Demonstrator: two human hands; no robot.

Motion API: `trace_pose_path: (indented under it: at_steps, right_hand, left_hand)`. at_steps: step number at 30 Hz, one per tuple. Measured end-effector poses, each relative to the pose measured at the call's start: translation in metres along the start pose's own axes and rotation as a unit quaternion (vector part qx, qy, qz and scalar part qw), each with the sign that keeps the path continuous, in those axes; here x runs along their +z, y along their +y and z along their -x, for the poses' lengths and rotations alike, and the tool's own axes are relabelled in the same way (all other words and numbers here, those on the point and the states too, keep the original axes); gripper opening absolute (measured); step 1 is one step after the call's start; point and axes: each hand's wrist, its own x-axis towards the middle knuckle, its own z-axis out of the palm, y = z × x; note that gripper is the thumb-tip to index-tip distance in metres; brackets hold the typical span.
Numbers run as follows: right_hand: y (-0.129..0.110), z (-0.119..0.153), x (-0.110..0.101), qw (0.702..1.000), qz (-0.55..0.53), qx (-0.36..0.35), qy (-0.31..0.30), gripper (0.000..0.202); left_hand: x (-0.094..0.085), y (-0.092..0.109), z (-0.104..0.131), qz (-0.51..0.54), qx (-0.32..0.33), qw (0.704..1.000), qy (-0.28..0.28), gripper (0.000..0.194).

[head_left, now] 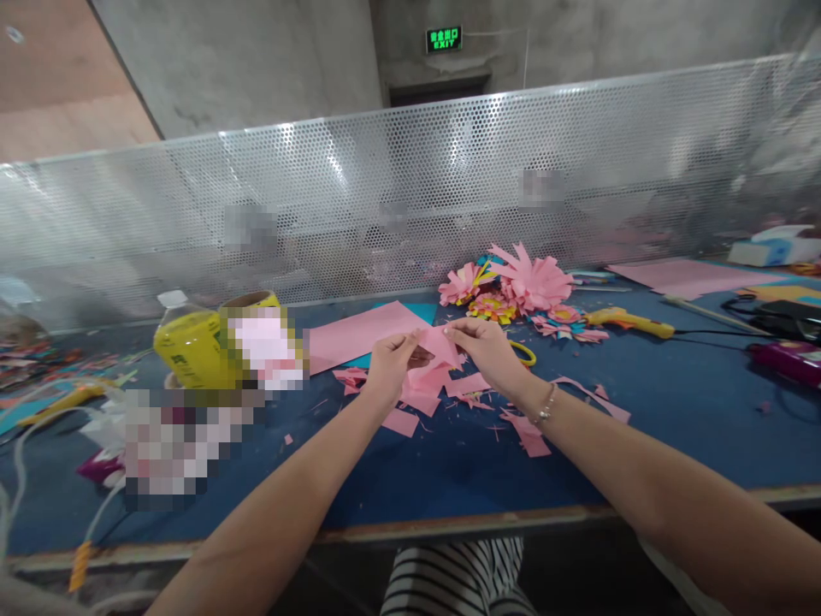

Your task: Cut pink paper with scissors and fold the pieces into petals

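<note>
1. two bare hands met above a blue work table (449, 479), seen from a camera on the person's head.
2. at far left stood a yellow bottle (189, 342) beside a blurred-out patch, with cords and bright paper bits near the table's left edge.
3. a flat pink sheet (359, 334) lay on the table just behind the hands.
4. the left hand (388, 364) pinched the left side of a small folded pink paper (436, 351), fingers closed on it.
5. the right hand (487, 346) pinched the paper's upper right corner between thumb and fingertips; a thin bracelet sat on that wrist.
6. the folded paper was held just above the table, over a scatter of pink offcuts (423, 398).
7. right of the hands, touching one another, lay finished paper flowers (519, 287) in pink with yellow and teal.
8. further right rested a yellow glue gun (625, 321) with its cord.
9. judging by this, several flowers looked done, while the held piece seemed only folded, with shaping and gluing yet to do.
</note>
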Motion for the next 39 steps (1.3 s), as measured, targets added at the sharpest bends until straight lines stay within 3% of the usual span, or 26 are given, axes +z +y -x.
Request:
trace_pose_path:
  at_steps: [9, 21, 26, 30, 36, 39]
  right_hand:
    - [0.004, -0.002, -0.002, 0.999, 0.028, -0.011, 0.010, 0.022]
    - [0.002, -0.002, -0.003, 0.998, 0.049, -0.023, 0.018, 0.018]
    - [-0.005, 0.001, -0.003, 0.989, 0.128, -0.073, -0.011, 0.017]
    - [-0.008, 0.003, -0.004, 0.987, 0.131, -0.089, -0.032, 0.015]
    - [-0.008, 0.003, -0.002, 0.996, 0.010, -0.053, -0.069, 0.026]
    - [-0.006, 0.004, 0.000, 0.995, -0.002, -0.059, -0.085, 0.039]
  left_hand:
    - [-0.001, 0.000, -0.001, -0.006, 0.018, 1.000, -0.005, 0.029]
    - [-0.001, 0.004, 0.000, 0.083, -0.012, 0.996, -0.010, 0.038]
    - [0.000, 0.004, 0.003, -0.009, 0.010, 0.999, -0.036, 0.026]
    - [0.001, 0.003, 0.003, -0.082, 0.000, 0.995, -0.060, 0.023]
    - [-0.001, 0.004, -0.002, -0.022, 0.027, 0.999, 0.006, 0.019]
    - [-0.002, 0.006, -0.004, 0.022, 0.031, 0.998, 0.040, 0.021]
